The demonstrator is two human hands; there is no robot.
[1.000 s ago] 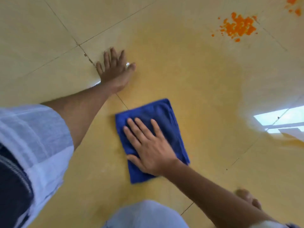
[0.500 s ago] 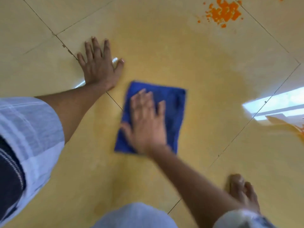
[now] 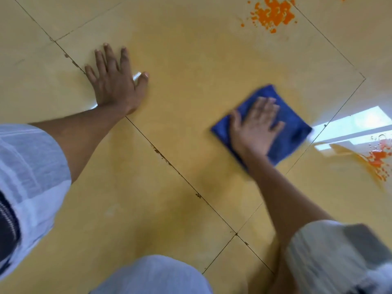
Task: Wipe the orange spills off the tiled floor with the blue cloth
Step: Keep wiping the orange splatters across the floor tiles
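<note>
Pressing the blue cloth (image 3: 294,128) flat under your right hand (image 3: 254,126), fingers straight, you have one orange spill (image 3: 377,158) just right of it and another (image 3: 273,13) far ahead; your left hand (image 3: 115,81) rests open on the tiled floor (image 3: 191,60).

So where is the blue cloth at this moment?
In the head view, the folded blue cloth lies flat on the yellow tiled floor right of centre, under the right hand, with an orange spill just to its right.
</note>
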